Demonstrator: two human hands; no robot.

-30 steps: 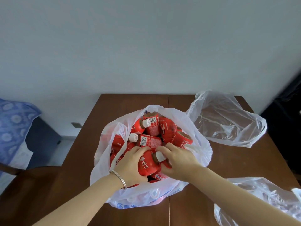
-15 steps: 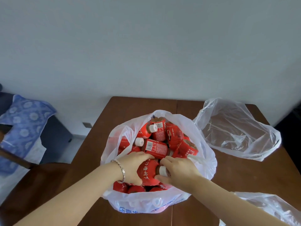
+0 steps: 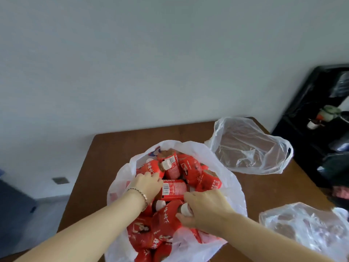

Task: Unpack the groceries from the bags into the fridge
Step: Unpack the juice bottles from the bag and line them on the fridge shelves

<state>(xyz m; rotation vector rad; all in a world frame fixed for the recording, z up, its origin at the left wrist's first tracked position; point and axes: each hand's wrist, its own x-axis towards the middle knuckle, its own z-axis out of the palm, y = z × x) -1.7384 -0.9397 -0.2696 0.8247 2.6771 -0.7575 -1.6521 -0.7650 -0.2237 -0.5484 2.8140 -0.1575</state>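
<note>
A white plastic bag (image 3: 232, 178) stands open on the brown table (image 3: 113, 148), filled with several red-labelled bottles (image 3: 190, 167) with white caps. My left hand (image 3: 149, 184), with a bracelet on the wrist, reaches deep into the bag and curls around a bottle whose barcode label (image 3: 174, 189) faces up. My right hand (image 3: 205, 210) grips the neck of another red bottle (image 3: 168, 216) near the bag's front, its white cap just showing by my fingers.
Two crumpled clear plastic bags lie on the table, one (image 3: 249, 146) at the back right and one (image 3: 306, 229) at the front right. A black shelf unit (image 3: 319, 114) stands to the right of the table. A white wall is behind.
My left hand has moved off the front bottle and further back into the bag onto the barcode bottle. My right hand keeps its grip. The camera view has swung right.
</note>
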